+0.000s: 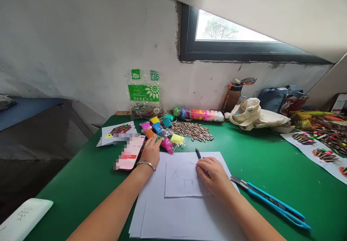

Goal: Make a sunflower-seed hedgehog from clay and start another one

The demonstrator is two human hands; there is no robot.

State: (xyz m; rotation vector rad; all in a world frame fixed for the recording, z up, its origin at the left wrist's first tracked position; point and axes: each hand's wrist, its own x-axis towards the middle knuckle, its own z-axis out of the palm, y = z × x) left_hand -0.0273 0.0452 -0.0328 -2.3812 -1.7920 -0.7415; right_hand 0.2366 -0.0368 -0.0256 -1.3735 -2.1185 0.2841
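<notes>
My left hand [151, 150] reaches to the small bags of coloured clay, fingers stretched out and fingertips at a green packet [159, 140] beside the orange one [149, 133]. A phone [132, 152] lies just left of that hand. My right hand [214, 172] rests on the paper, fingers bent around a dark pen [198, 153] whose far end sticks out beyond them. Under its fingertips lies a small white sheet [176, 190] with a pencil-thin outline of a rounded body, a pointed snout and two legs. Larger white sheets [168, 219] are stacked beneath.
A blue utility knife [276, 199] lies right of the paper. Sunflower seeds [192, 129] are heaped behind the clay, near a seed bag [145, 94], clay tubs [203, 114], a bottle [231, 96] and a cloth bag [249, 116]. Decorated cards [119, 129] lie left; a white device [25, 219] sits front left.
</notes>
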